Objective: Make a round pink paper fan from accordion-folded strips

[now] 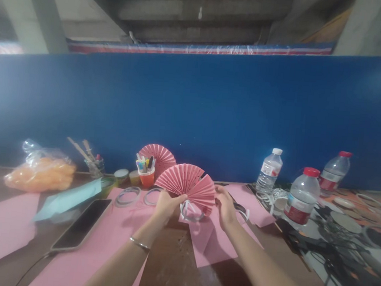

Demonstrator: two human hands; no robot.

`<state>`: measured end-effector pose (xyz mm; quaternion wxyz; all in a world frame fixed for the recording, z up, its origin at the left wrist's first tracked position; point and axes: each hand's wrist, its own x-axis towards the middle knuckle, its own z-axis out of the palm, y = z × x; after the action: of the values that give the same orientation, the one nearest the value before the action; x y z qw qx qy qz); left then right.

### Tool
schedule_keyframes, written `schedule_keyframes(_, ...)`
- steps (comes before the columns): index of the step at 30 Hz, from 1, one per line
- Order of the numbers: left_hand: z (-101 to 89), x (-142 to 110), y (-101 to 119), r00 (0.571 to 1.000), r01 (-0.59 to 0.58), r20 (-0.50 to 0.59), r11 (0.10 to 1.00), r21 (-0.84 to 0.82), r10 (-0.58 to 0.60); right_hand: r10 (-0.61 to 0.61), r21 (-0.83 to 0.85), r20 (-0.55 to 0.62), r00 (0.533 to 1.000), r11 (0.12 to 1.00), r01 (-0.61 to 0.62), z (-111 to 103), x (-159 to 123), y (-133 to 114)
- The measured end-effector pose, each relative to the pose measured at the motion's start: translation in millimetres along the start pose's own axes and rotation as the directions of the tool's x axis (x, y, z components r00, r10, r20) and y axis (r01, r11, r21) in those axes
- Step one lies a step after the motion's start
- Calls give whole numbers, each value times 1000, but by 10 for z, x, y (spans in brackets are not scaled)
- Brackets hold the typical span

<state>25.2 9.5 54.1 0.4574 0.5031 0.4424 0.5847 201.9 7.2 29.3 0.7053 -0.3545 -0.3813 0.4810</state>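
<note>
Both of my hands hold a pleated pink paper fan (188, 185) spread out above the table. My left hand (167, 203) grips its lower left edge with fingers closed. On the fan's right edge, my right hand (225, 205) pinches the pleats. A white ring of tape (191, 211) lies just under the fan. A second finished pink fan (159, 155) stands behind an orange cup of pens (147, 175). Pink paper sheets (213, 242) lie under my arms.
A phone (81, 229) lies at left beside a light blue paper (69, 198) and a bag of orange items (41, 171). Three water bottles (301, 196) stand at right, with scissors (241, 208) and dark printed sheets (345, 252). A blue wall (214, 109) backs the table.
</note>
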Motion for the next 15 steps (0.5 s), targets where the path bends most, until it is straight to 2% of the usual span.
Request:
schedule_keyframes(5,-63,55,19,989,51,141,998,-30,-47,-15,-123,173,985,992,37,-63,84,-184)
schedule_keyframes(7,-103,99,16,990,75,122,994,-76,-65,4,-237,207,978,970,47,-116,122,-234)
schedule_keyframes(9,-159,149,17,992,93,90,990,-103,-84,64,-405,281,958,912,58,-210,169,-288)
schedule_keyframes(12,-241,205,32,986,136,104,986,-92,-126,215,-683,388,896,720,123,-413,238,-368)
schedule_keyframes(13,-266,215,40,982,153,119,985,-77,-143,281,-788,399,873,592,170,-480,255,-387)
schedule_keyframes(15,-314,227,60,969,192,164,981,-32,-185,329,-879,363,872,432,204,-570,266,-397)
